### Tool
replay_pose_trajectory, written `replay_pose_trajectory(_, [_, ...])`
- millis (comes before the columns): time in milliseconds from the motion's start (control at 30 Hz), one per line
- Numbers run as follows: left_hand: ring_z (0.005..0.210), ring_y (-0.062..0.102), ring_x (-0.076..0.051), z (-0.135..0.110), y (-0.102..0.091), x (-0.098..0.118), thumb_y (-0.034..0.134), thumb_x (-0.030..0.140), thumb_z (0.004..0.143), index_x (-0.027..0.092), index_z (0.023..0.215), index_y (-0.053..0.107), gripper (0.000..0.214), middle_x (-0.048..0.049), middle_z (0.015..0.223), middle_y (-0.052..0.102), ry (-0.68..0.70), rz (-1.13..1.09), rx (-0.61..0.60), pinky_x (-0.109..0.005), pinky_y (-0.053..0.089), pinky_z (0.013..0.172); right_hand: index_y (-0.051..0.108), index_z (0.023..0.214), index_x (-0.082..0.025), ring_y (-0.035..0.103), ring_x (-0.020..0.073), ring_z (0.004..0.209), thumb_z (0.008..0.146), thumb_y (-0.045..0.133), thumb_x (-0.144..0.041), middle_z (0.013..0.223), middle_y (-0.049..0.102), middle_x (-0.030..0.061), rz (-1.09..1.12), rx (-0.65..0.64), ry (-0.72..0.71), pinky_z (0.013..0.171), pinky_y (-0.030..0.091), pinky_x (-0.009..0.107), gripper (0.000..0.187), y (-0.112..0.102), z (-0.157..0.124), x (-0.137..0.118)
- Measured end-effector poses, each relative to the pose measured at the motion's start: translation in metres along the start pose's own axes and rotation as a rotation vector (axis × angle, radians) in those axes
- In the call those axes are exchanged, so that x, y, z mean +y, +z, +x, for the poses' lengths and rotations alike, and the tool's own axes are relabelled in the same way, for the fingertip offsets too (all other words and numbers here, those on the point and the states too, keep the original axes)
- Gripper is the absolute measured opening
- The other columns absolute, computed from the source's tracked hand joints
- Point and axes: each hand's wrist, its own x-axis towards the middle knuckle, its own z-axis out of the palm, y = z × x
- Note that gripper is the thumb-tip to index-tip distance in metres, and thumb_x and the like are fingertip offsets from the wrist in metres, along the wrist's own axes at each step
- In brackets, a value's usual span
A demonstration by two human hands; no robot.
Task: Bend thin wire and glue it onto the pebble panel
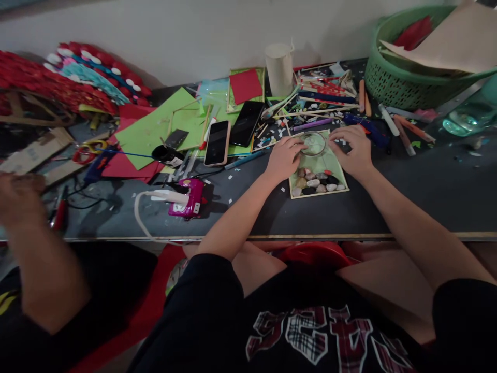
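A small green panel (322,163) with a pale frame lies flat on the dark table in front of me. Several pebbles (312,182) in white, brown and black cover its near end, with a small red piece among them. On its far part rests a thin round hoop (313,154), clear inside. My left hand (286,157) has its curled fingertips on the hoop's left rim. At the panel's right edge, close to the hoop's right side, my right hand (352,151) is curled with thumb and fingers drawn together; whatever is between them is too small to make out.
A green basket (411,85) of paper stands back right, near a clear water container (466,116). Behind the panel are pens, sticks and scraps. Two phones (217,143) and a magenta power adapter (190,199) lie left. Another person's arm (42,254) is far left.
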Motion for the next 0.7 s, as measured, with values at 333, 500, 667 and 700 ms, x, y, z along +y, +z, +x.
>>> replay_pose_trajectory(333, [0.119,0.066,-0.027,0.001,-0.004,0.002,0.057,0.014,0.098,0.021,0.100,0.076,0.020,-0.0078,0.113,0.079,-0.047,-0.062,0.038,-0.047,0.052,0.110,0.044,0.142,-0.023,0.059,0.0456,0.131,0.082,0.070,-0.043,0.128,0.069,0.0193,-0.440,0.125,0.498,0.113,0.041,0.074,0.068,-0.040,0.004,0.039])
replay_pose_trajectory(500, [0.111,0.067,-0.027,0.000,0.000,-0.006,0.052,0.022,0.101,0.023,0.099,0.072,0.020,-0.0073,0.109,0.079,-0.035,-0.106,0.200,-0.046,0.053,0.103,0.041,0.145,-0.022,0.070,0.0434,0.116,0.076,0.075,-0.043,0.125,0.073,0.0194,-0.394,0.089,0.570,0.103,0.053,0.068,0.080,-0.038,0.004,0.047])
replay_pose_trajectory(667, [0.109,0.066,-0.027,-0.001,0.002,-0.007,0.048,0.031,0.106,0.025,0.099,0.069,0.023,-0.0069,0.108,0.078,-0.043,-0.121,0.282,-0.045,0.052,0.104,0.036,0.153,-0.015,0.070,0.0484,0.116,0.075,0.073,-0.038,0.118,0.074,0.0230,-0.467,0.057,0.715,0.099,0.051,0.073,0.089,-0.042,0.010,0.027])
replay_pose_trajectory(700, [0.109,0.066,-0.027,0.000,0.002,-0.007,0.047,0.032,0.106,0.025,0.098,0.068,0.024,-0.0068,0.107,0.078,-0.041,-0.124,0.290,-0.045,0.052,0.103,0.032,0.156,-0.014,0.070,0.0479,0.115,0.075,0.074,-0.036,0.117,0.075,0.0224,-0.485,0.063,0.722,0.099,0.051,0.072,0.094,-0.044,0.011,0.021])
